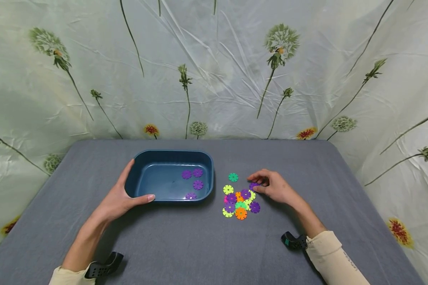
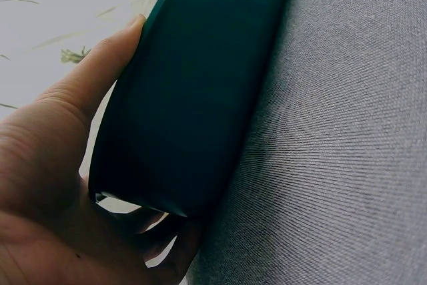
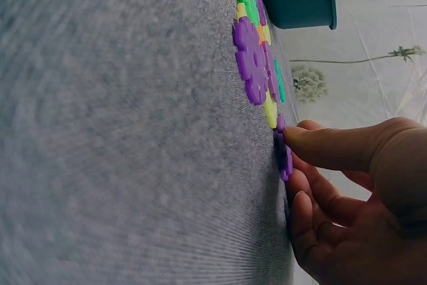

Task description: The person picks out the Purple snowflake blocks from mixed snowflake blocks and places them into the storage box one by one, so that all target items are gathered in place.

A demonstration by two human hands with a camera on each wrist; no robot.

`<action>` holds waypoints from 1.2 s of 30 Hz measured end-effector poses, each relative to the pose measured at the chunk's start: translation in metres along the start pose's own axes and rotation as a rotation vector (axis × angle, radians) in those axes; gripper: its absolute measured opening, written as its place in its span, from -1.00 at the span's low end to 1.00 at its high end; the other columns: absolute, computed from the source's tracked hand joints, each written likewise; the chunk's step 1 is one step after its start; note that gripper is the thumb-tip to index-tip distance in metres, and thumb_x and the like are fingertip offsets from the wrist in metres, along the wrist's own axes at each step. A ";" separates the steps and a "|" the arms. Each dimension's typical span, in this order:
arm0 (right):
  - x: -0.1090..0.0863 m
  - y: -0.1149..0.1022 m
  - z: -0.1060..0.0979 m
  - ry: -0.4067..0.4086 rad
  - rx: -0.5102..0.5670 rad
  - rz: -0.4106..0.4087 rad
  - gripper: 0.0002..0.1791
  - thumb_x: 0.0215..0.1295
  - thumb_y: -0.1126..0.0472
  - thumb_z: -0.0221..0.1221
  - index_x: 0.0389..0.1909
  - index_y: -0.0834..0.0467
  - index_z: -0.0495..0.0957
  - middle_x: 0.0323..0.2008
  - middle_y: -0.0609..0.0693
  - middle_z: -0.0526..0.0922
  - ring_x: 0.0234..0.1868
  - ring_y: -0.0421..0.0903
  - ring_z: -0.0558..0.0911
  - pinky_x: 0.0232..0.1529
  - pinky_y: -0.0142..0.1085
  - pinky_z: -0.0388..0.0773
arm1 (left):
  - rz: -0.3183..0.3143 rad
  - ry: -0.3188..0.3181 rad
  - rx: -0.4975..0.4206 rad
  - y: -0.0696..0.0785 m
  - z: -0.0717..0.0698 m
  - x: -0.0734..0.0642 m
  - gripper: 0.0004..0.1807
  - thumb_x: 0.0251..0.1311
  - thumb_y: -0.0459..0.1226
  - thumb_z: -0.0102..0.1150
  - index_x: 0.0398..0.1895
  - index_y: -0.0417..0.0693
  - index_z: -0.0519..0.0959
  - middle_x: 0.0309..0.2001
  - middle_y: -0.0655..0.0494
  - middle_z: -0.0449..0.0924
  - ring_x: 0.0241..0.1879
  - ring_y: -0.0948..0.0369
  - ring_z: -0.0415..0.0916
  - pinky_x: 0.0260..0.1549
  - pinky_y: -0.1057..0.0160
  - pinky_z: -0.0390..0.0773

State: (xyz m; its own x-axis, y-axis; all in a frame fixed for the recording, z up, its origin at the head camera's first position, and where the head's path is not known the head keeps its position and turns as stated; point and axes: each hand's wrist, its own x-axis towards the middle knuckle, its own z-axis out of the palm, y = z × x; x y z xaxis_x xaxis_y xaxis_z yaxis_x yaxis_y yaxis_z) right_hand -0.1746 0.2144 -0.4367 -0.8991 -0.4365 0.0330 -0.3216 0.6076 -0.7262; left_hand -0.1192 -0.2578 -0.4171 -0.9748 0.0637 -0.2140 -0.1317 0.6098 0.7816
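Note:
My left hand (image 1: 117,199) holds the left end of a blue plastic tub (image 1: 157,180), thumb at the front rim and fingers around the far side. In the left wrist view the thumb lies along the edge of the tub's wall (image 2: 193,91). Several purple notched discs (image 1: 197,185) lie on the right part of the tub's floor. To the right, my right hand (image 1: 278,189) pinches a purple notched disc (image 3: 285,158) at the back right of a loose pile. The thumb is on its face, the fingers behind it close over the cloth.
The pile on the grey cloth (image 1: 185,245) mixes orange discs (image 1: 241,213), yellow discs (image 1: 228,189), purple discs (image 1: 255,207) and others, some overlapping. A green disc (image 1: 233,177) lies slightly apart at its back. Behind the table hangs a flower-printed curtain (image 1: 221,79).

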 end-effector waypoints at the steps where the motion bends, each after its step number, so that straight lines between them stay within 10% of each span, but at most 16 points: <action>1: 0.000 0.000 0.000 0.003 0.002 0.001 -0.73 0.33 0.42 0.32 0.04 0.27 0.71 -0.03 0.19 0.74 -0.10 -0.02 0.64 -0.13 -0.36 0.55 | 0.001 -0.001 -0.001 0.000 0.000 0.000 0.48 0.06 0.03 0.58 0.68 0.47 -0.51 0.70 -0.29 -0.42 0.60 -0.44 -0.22 0.36 -0.60 0.04; 36: 0.009 -0.008 0.006 0.065 0.119 0.001 -0.80 0.40 0.30 0.32 -0.02 0.26 0.71 -0.23 0.14 0.75 -0.29 -0.24 0.62 -0.27 -0.43 0.56 | -0.019 -0.002 0.008 0.000 0.000 0.000 0.48 0.07 0.05 0.57 0.67 0.47 -0.51 0.69 -0.33 -0.40 0.59 -0.46 -0.18 0.34 -0.61 0.06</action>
State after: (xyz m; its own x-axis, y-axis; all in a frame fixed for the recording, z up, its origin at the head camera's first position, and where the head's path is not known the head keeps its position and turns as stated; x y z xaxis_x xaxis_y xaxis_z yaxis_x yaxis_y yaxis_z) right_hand -0.1786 0.2013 -0.4343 -0.9181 -0.3893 0.0741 -0.2865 0.5230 -0.8027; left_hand -0.1188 -0.2572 -0.4170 -0.9718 0.0536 -0.2297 -0.1486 0.6173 0.7726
